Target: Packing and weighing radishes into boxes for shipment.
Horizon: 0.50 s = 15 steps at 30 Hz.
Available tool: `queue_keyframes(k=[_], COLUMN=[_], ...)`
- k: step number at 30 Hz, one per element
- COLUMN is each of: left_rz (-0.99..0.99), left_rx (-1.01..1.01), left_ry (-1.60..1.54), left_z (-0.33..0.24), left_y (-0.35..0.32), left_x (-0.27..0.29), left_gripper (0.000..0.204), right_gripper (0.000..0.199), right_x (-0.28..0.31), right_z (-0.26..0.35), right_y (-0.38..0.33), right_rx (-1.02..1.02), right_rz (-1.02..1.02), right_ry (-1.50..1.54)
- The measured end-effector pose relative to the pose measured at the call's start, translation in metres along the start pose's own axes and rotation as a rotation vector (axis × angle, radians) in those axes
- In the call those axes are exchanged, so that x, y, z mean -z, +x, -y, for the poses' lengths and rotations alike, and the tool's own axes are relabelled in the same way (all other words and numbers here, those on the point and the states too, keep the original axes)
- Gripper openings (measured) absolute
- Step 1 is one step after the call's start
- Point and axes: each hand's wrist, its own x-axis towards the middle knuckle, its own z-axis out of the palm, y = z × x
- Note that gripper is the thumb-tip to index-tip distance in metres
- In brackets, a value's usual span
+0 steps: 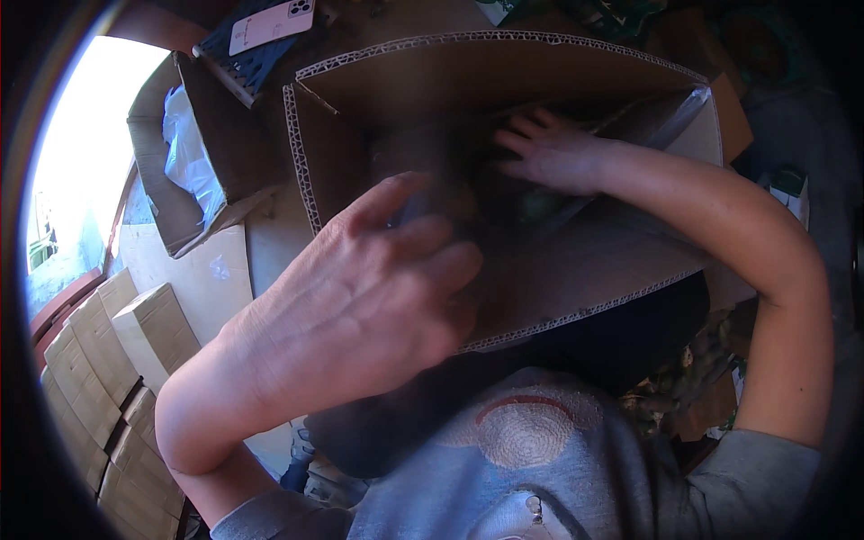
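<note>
Head view: two hands at an open box point(504, 72)
The box lies before the person's torso, mouth facing up, apparently to let the arms reach in; brown corrugated cardboard, edges bare, inside dim. Right hand point(553, 155) is inside, fingers spread, seemingly gripping nothing; left hand point(382, 288) curls over the near side, its grasp impossible to tell.
</note>
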Motion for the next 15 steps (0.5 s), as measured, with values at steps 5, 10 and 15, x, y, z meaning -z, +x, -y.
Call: queue_keyframes(k=[5,10,15], left_rz=[-0.059,-0.059,-0.056], left_rx=[0.02,0.014,0.043], left_ry=[-0.01,0.0,0.061], left_z=[-0.002,-0.008,-0.018], left_y=[-0.004,-0.006,-0.013], left_x=[-0.004,-0.003,0.0], left_gripper=[0.018,0.019,0.021], right_gripper=[0.067,0.071,0.071], right_x=[-0.002,-0.02,-0.016], right_z=[0.003,-0.004,0.002], right_y=[-0.003,-0.007,-0.017], right_rx=[-0.037,0.001,0.065], right_rz=[0.037,0.01,-0.105], right_ry=[0.021,-0.027,-0.079])
